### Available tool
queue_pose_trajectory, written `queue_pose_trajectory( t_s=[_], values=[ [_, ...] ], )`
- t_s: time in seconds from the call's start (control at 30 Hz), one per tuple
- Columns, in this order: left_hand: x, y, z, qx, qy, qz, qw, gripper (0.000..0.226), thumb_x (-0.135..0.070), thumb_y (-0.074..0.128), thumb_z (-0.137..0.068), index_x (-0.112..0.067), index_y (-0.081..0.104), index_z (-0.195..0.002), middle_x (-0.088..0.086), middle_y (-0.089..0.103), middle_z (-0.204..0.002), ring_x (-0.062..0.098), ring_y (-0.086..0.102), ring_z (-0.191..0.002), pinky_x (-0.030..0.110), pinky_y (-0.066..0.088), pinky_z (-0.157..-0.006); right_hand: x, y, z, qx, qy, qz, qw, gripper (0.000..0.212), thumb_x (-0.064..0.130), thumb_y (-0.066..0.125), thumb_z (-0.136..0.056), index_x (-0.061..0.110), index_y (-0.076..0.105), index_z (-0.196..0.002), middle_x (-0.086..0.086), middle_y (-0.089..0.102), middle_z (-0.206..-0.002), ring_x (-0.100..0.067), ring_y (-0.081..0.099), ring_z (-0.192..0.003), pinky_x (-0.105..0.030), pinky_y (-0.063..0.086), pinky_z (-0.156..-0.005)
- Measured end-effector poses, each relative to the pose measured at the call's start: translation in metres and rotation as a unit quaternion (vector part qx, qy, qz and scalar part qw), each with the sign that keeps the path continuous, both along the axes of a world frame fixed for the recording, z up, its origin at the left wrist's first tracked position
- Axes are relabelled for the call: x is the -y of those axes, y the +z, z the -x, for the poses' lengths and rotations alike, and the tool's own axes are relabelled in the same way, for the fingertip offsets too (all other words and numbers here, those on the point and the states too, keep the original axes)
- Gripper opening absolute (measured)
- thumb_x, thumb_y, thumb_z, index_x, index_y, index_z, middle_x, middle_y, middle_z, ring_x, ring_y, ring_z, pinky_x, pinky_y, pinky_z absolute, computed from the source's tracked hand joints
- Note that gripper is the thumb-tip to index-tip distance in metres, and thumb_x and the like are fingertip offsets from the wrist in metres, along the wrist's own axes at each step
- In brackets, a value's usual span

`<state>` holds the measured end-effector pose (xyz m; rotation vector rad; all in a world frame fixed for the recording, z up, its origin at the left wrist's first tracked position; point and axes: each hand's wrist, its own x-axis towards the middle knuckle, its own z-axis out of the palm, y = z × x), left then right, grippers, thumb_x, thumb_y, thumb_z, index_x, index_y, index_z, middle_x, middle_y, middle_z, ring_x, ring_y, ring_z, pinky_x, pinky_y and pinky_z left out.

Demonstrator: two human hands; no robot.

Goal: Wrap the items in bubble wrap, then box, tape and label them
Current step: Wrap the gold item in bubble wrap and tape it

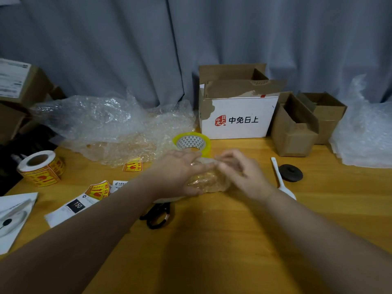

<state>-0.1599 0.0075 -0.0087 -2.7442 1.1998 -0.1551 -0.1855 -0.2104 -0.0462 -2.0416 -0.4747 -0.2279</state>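
A single head-worn view is given, aimed forward and down from above and behind the left hand (178,172) and right hand (241,170), which are seen close at centre; the curtain (127,49) lies beyond them.
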Motion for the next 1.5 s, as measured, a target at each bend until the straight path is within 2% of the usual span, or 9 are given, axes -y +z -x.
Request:
queue_pose_trajectory(
  t_s=[0.07, 0.2, 0.33, 0.53, 0.73, 0.9, 1.17, 1.4, 1.5],
  values=[
    [0.0, 0.002, -0.002, 0.001, -0.006, -0.003, 1.0, 0.073, -0.067, 0.044, -0.085, -0.05, 0.006, -0.145, 0.005, 0.02, -0.157, 0.024, 0.023, -0.141, 0.039, 0.021, -0.114, -0.003, 0.013, -0.016, -0.028, -0.045, -0.075, 0.996, 0.008, 0.022, 0.05, -0.097, 0.025, 0.056, -0.1, 0.003, 0.068, -0.106, -0.011, 0.064, -0.103, -0.032, 0.051, -0.091],
    [0.002, 0.008, -0.008, -0.008, -0.025, 0.009, 1.0, 0.069, -0.064, 0.046, -0.086, -0.048, 0.013, -0.145, 0.005, 0.03, -0.152, 0.023, 0.03, -0.138, 0.036, 0.027, -0.11, -0.012, 0.027, -0.062, -0.046, -0.041, 0.22, 0.974, 0.055, -0.011, 0.042, -0.087, 0.018, 0.053, -0.133, -0.004, 0.044, -0.145, -0.022, 0.035, -0.137, -0.032, 0.025, -0.114],
    [0.001, 0.011, -0.011, -0.015, -0.045, -0.007, 0.999, 0.066, -0.062, 0.048, -0.085, -0.046, 0.024, -0.145, 0.006, 0.038, -0.147, 0.025, 0.037, -0.133, 0.038, 0.028, -0.108, -0.027, 0.034, -0.105, -0.112, 0.035, 0.388, 0.914, 0.067, -0.004, 0.048, -0.088, 0.038, 0.045, -0.14, 0.003, 0.007, -0.161, -0.023, 0.002, -0.147, -0.038, 0.007, -0.118],
    [0.017, 0.021, -0.008, 0.123, -0.177, -0.081, 0.973, 0.07, -0.043, 0.081, -0.064, -0.036, 0.055, -0.129, 0.016, 0.059, -0.125, 0.035, 0.058, -0.107, 0.047, 0.044, -0.094, -0.036, 0.039, -0.109, -0.047, 0.006, 0.486, 0.873, 0.044, 0.027, 0.052, -0.094, 0.028, 0.048, -0.137, 0.003, 0.031, -0.152, -0.024, 0.018, -0.143, -0.037, 0.013, -0.118],
    [0.033, 0.033, 0.004, 0.215, -0.22, -0.057, 0.95, 0.065, -0.044, 0.077, -0.07, -0.037, 0.054, -0.13, 0.015, 0.054, -0.131, 0.037, 0.053, -0.116, 0.048, 0.039, -0.1, 0.005, 0.058, -0.087, -0.005, -0.034, 0.377, 0.926, 0.028, 0.037, 0.061, -0.079, 0.026, 0.061, -0.104, -0.005, 0.061, -0.117, -0.028, 0.05, -0.117, -0.038, 0.038, -0.1],
    [0.046, 0.04, 0.023, 0.196, -0.214, -0.005, 0.957, 0.067, -0.045, 0.076, -0.069, -0.035, 0.053, -0.132, 0.016, 0.055, -0.13, 0.038, 0.055, -0.114, 0.048, 0.043, -0.096, 0.037, 0.083, -0.047, -0.077, -0.122, 0.036, 0.989, 0.02, 0.019, 0.068, -0.088, 0.003, 0.065, -0.099, -0.018, 0.068, -0.097, -0.026, 0.063, -0.088, -0.044, 0.05, -0.086],
    [0.067, 0.013, 0.038, 0.014, 0.0, -0.028, 1.0, 0.066, -0.056, 0.048, -0.09, -0.048, 0.013, -0.146, 0.004, 0.018, -0.157, 0.028, 0.02, -0.141, 0.042, 0.013, -0.116, 0.084, 0.103, 0.022, -0.203, -0.191, -0.269, 0.922, 0.024, 0.027, 0.064, -0.09, 0.007, 0.065, -0.102, -0.011, 0.069, -0.098, -0.028, 0.067, -0.088, -0.048, 0.053, -0.081],
    [0.073, 0.007, 0.031, 0.019, 0.065, 0.011, 0.998, 0.068, -0.05, 0.049, -0.09, -0.037, 0.017, -0.149, -0.003, 0.016, -0.157, 0.021, 0.005, -0.145, 0.038, -0.002, -0.117, 0.081, 0.102, 0.032, -0.291, -0.09, -0.383, 0.872, 0.019, 0.015, 0.05, -0.092, 0.009, 0.06, -0.107, -0.007, 0.066, -0.097, -0.022, 0.062, -0.088, -0.034, 0.048, -0.083],
    [0.088, 0.008, 0.034, -0.011, 0.063, 0.037, 0.997, 0.066, -0.038, 0.051, -0.09, -0.025, 0.023, -0.149, -0.006, 0.019, -0.156, 0.016, 0.013, -0.143, 0.031, 0.008, -0.116, 0.075, 0.092, 0.028, -0.298, -0.085, -0.383, 0.87, 0.028, -0.006, 0.05, -0.083, 0.0, 0.059, -0.109, -0.017, 0.062, -0.105, -0.027, 0.061, -0.091, -0.036, 0.051, -0.08]
  ],
)
